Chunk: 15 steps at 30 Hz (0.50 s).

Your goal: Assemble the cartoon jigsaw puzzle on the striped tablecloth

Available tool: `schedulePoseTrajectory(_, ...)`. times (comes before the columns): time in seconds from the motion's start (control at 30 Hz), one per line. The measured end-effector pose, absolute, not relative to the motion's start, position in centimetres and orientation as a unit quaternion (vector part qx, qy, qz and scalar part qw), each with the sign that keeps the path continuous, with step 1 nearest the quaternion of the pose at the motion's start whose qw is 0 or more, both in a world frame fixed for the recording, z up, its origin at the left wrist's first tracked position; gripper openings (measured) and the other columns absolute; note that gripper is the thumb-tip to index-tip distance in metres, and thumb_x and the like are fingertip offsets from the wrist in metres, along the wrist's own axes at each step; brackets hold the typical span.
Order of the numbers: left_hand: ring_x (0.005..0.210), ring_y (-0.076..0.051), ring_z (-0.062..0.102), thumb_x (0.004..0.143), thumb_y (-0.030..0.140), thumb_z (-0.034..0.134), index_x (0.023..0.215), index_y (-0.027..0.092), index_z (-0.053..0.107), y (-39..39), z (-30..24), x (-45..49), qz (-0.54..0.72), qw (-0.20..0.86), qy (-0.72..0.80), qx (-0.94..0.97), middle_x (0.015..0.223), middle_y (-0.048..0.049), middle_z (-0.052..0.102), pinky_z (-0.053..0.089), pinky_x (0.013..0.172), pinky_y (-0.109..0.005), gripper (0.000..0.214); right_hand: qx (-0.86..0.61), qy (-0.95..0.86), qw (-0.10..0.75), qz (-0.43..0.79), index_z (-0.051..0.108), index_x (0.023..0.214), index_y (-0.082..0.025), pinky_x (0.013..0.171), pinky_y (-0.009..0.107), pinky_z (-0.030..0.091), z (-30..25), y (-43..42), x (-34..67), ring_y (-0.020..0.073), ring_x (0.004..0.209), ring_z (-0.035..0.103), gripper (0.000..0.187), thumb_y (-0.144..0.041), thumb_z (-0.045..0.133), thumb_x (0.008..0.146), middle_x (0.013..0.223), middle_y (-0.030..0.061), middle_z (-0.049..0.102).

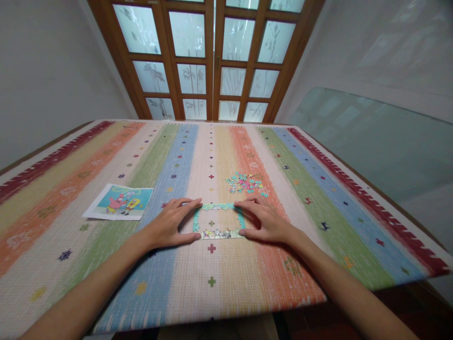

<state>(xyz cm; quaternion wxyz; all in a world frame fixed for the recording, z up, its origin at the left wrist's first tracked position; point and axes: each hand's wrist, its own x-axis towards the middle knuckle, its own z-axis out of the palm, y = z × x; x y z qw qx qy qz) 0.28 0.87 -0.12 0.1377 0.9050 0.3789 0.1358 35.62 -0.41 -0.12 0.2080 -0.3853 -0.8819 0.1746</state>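
A rectangular jigsaw puzzle border [222, 234] lies flat on the cloth, its pieces joined around an open middle. The top and sides are turquoise, and the bottom strip is pale with small coloured shapes. My left hand [173, 222] grips its left end, thumb at the lower corner and fingertips at the upper one. At the right end my right hand [265, 221] holds the border the same way, partly covering that side. Just beyond it is a heap of loose puzzle pieces [246, 183], turquoise, pink and yellow.
A printed cartoon picture [120, 203] on white paper lies to the left. The striped tablecloth [191, 288] covers the table, whose front edge is close to me. A glass panel [371, 141] leans at the right wall, and paned wooden doors [212, 61] stand behind.
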Motion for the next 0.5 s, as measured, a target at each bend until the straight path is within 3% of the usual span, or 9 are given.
schedulePoseTrajectory(0.5, 0.133, -0.035, 0.05, 0.089, 0.054, 0.068, 0.155, 0.025, 0.036, 0.7, -0.1, 2.1, 0.157, 0.153, 0.365, 0.905, 0.147, -0.014, 0.053, 0.04, 0.112, -0.052, 0.08, -0.363, -0.885, 0.228, 0.182, 0.056, 0.144, -0.02, 0.101, 0.057, 0.049, -0.2, -0.3, 33.3, 0.0357, 0.121, 0.053, 0.069, -0.047, 0.075, 0.084, 0.124, 0.0166, 0.065)
